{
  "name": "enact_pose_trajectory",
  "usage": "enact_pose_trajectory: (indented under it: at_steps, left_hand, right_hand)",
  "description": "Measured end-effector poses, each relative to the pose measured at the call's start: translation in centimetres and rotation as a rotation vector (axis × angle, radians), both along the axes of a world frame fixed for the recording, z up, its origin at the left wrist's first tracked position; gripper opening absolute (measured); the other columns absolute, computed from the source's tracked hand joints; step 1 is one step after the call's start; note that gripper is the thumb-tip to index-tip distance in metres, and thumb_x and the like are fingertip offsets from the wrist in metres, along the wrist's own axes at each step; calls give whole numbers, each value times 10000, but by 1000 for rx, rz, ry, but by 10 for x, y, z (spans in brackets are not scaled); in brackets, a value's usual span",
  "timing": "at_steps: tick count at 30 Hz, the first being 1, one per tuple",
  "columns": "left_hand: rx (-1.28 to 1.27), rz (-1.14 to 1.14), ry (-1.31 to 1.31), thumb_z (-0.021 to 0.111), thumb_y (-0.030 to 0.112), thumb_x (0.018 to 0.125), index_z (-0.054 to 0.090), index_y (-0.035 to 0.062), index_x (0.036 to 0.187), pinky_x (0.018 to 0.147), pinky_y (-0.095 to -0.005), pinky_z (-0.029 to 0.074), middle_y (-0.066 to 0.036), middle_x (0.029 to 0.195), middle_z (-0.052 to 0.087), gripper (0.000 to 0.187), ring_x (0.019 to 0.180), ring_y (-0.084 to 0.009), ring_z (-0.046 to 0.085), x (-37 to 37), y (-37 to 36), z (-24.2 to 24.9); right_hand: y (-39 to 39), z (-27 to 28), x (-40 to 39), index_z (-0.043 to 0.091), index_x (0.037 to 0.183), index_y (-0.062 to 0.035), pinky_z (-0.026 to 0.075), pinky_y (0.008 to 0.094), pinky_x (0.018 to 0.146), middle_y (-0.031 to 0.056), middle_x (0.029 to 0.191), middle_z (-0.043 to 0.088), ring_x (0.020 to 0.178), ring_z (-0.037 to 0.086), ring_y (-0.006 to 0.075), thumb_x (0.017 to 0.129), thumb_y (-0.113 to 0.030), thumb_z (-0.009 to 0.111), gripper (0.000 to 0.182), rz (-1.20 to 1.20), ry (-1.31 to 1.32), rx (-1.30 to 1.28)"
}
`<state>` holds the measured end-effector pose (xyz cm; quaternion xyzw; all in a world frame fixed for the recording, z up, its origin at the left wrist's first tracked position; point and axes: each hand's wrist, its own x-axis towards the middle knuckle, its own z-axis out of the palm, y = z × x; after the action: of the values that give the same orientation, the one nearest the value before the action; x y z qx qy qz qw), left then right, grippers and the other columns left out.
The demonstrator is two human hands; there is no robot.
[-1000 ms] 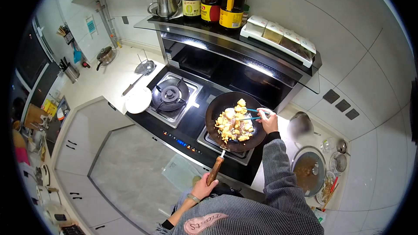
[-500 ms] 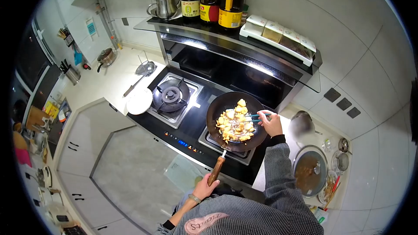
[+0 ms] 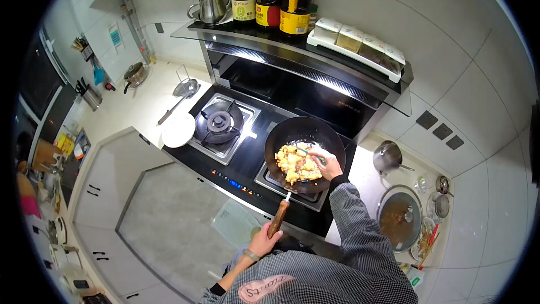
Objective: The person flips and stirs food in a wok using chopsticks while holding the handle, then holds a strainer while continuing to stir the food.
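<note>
A dark wok (image 3: 333,139) with a wooden handle (image 3: 278,217) sits over the right burner of the hob. Yellow, egg-like pieces of food (image 3: 292,164) lie in the wok, gathered toward its near left part. My left hand (image 3: 264,242) is wrapped round the wooden handle. Over the right side of the wok, my right hand (image 3: 328,162) is closed on teal chopsticks (image 3: 304,151), whose tips reach into the food. Part of the chopsticks is hidden by the fingers.
On the left stand a bare burner (image 3: 220,123), a white plate (image 3: 178,130) and a strainer (image 3: 187,87). To the right are a saucepan (image 3: 387,157) and a large glass-lidded pot (image 3: 400,219). Sauce bottles (image 3: 295,21) and a seasoning box (image 3: 357,48) line the hood shelf.
My right hand has moved left and inward over the wok with the chopsticks. The food has shifted toward the near left side. My left hand keeps its grip on the handle.
</note>
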<state>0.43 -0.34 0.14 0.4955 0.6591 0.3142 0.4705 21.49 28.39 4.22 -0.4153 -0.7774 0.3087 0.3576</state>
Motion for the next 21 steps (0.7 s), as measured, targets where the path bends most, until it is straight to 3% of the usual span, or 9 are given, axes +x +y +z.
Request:
enact_pose_trajectory:
  at_steps: [4, 6, 7, 10, 14, 17, 18, 19, 21]
  left_hand:
    - [2, -5, -14, 640, 453, 887, 502, 36, 1261, 755, -418, 518, -223, 923, 664, 577, 867, -378, 662, 0, 1, -2]
    - [25, -9, -3, 638, 458, 886, 501, 36, 1264, 757, -418, 518, -223, 925, 664, 583, 868, -380, 662, -1, 1, -3]
    - [-4, -10, 7, 637, 460, 885, 501, 34, 1264, 759, -417, 517, -224, 930, 666, 586, 873, -379, 663, 0, 2, -2]
    - [6, -7, 4, 638, 458, 885, 502, 33, 1265, 767, -417, 517, -226, 943, 667, 586, 882, -381, 663, 1, 2, -2]
    - [-37, -15, -91, 641, 442, 887, 502, 31, 1267, 779, -418, 516, -234, 970, 669, 577, 905, -385, 663, -1, 3, -7]
    - [-69, -43, -31, 647, 427, 889, 496, 29, 1270, 782, -417, 516, -235, 977, 668, 572, 914, -385, 662, -3, 5, 3]
    - [-68, -41, -30, 647, 427, 889, 496, 29, 1270, 782, -417, 516, -235, 977, 668, 572, 914, -385, 662, -3, 5, 4]
    - [-54, -33, -25, 647, 426, 890, 495, 28, 1271, 782, -418, 516, -236, 977, 668, 572, 917, -384, 662, -2, 4, 4]
    - [-43, -26, -21, 646, 425, 892, 493, 27, 1272, 782, -419, 516, -237, 977, 667, 572, 919, -383, 661, -1, 2, 2]
  right_hand:
    - [-21, 37, 14, 700, 1037, -26, 518, 303, 763, 135, 988, 701, 838, 676, 207, 917, -111, 650, 156, 66, -134, -118]
    - [-33, 63, 21, 695, 1019, 5, 522, 280, 745, 113, 912, 701, 808, 665, 160, 930, -113, 637, 159, 107, -5, -116]
    - [-40, 66, 27, 701, 1029, -7, 544, 301, 757, 123, 957, 704, 813, 686, 193, 921, -105, 634, 161, 102, 25, -213]
    - [-66, 72, 30, 702, 1030, -6, 542, 264, 656, 113, 925, 688, 720, 666, 135, 932, -100, 621, 158, 175, 11, -404]
    - [-76, 41, 24, 681, 1033, -23, 513, 350, 809, 160, 964, 666, 923, 650, 318, 887, -71, 638, 160, 99, -109, -129]
    - [-75, 32, 31, 681, 1027, -19, 520, 353, 800, 159, 967, 671, 921, 658, 312, 890, -66, 637, 151, 17, -17, -41]
    - [-75, 33, 34, 681, 1021, -8, 537, 337, 758, 142, 956, 678, 866, 681, 273, 903, -63, 627, 141, -28, 38, -81]
    - [-75, 35, 39, 687, 1017, 6, 542, 251, 694, 87, 940, 666, 783, 671, 139, 949, -72, 582, 147, -86, 118, -195]
    - [-72, 37, 43, 687, 1009, 12, 543, 251, 677, 83, 937, 661, 767, 672, 137, 949, -65, 577, 147, -257, 202, -227]
